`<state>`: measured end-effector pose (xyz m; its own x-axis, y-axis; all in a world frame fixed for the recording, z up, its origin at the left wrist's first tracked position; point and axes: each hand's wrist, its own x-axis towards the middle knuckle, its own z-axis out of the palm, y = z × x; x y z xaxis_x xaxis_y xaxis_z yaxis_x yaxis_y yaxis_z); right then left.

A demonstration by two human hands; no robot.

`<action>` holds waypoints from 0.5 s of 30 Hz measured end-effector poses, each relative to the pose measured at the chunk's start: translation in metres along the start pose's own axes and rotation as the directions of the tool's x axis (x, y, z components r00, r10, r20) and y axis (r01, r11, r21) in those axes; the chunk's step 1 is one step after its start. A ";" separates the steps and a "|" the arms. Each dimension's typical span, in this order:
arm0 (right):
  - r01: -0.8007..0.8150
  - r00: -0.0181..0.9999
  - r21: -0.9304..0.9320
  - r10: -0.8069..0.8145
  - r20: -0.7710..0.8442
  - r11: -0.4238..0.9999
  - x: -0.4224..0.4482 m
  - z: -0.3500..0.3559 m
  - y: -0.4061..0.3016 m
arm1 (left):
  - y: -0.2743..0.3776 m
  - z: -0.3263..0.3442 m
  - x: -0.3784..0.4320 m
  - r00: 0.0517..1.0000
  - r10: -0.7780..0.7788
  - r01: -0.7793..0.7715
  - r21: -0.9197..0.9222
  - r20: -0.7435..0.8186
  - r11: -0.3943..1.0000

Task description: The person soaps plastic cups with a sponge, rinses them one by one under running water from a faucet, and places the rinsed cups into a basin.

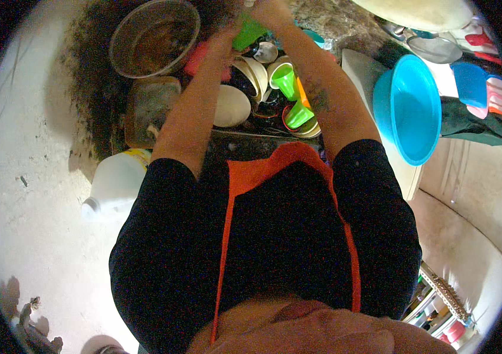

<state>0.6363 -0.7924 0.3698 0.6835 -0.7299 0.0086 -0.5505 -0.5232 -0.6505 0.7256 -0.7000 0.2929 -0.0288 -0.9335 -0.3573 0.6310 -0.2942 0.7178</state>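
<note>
Both hands reach to the top edge of the view, where they are partly cut off. My right hand (271, 13) grips a green plastic piece (249, 33), which looks like a cup. Close beside it, my left hand (232, 21) is dark and blurred, so its grip is unclear. Below the hands are stacked pale bowls (251, 77), a pale round dish (232, 106) and a small whitish bowl (266, 52). One bright green cup (284, 80) lies tilted in a pale cup. Another green cup (299, 115) rests on stacked dishes. Something red (202, 58) shows behind my left forearm.
A large clear tub (155, 40) and a grimy rectangular container (152, 108) stand at left, above a translucent jug (118, 181). On the right, a blue basin (415, 110) stands on a pale ledge. A strainer (435, 48) and a blue container (470, 84) lie beyond it.
</note>
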 end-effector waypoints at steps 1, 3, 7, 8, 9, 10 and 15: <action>-0.146 0.980 -0.037 0.139 -0.140 0.989 -0.007 0.017 -0.018 | -0.002 -0.011 -0.009 0.975 0.202 -0.198 0.054 -0.092 0.979; -0.327 0.904 -0.100 0.280 -0.323 0.940 -0.017 0.011 -0.011 | -0.003 0.005 -0.002 0.913 0.393 -0.385 0.088 -0.110 0.919; -0.071 0.940 0.004 0.069 -0.335 0.997 -0.032 0.003 -0.014 | -0.012 -0.020 0.013 0.981 0.144 -0.080 -0.409 0.129 0.909; -0.103 0.975 0.131 0.126 -0.184 0.986 -0.035 0.005 -0.032 | -0.018 -0.050 0.007 0.964 0.061 0.063 -0.443 0.260 0.894; -0.101 0.975 0.121 0.123 -0.187 0.988 -0.041 0.001 -0.030 | -0.035 -0.051 0.007 0.963 0.068 -0.091 0.076 0.260 0.993; -0.076 0.945 -0.053 0.055 -0.323 0.996 -0.044 0.000 -0.029 | -0.053 -0.048 0.006 0.951 0.037 -0.133 0.296 0.308 0.946; -0.107 0.978 -0.398 0.024 -0.209 0.911 -0.063 -0.007 -0.023 | -0.119 0.026 0.003 0.898 -0.259 -0.085 0.720 0.354 0.688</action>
<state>0.6024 -0.7376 0.3897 0.5550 -0.8180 0.1511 -0.7656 -0.5734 -0.2916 0.6299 -0.6732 0.2216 -0.4643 -0.8350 -0.2955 -0.1216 -0.2703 0.9551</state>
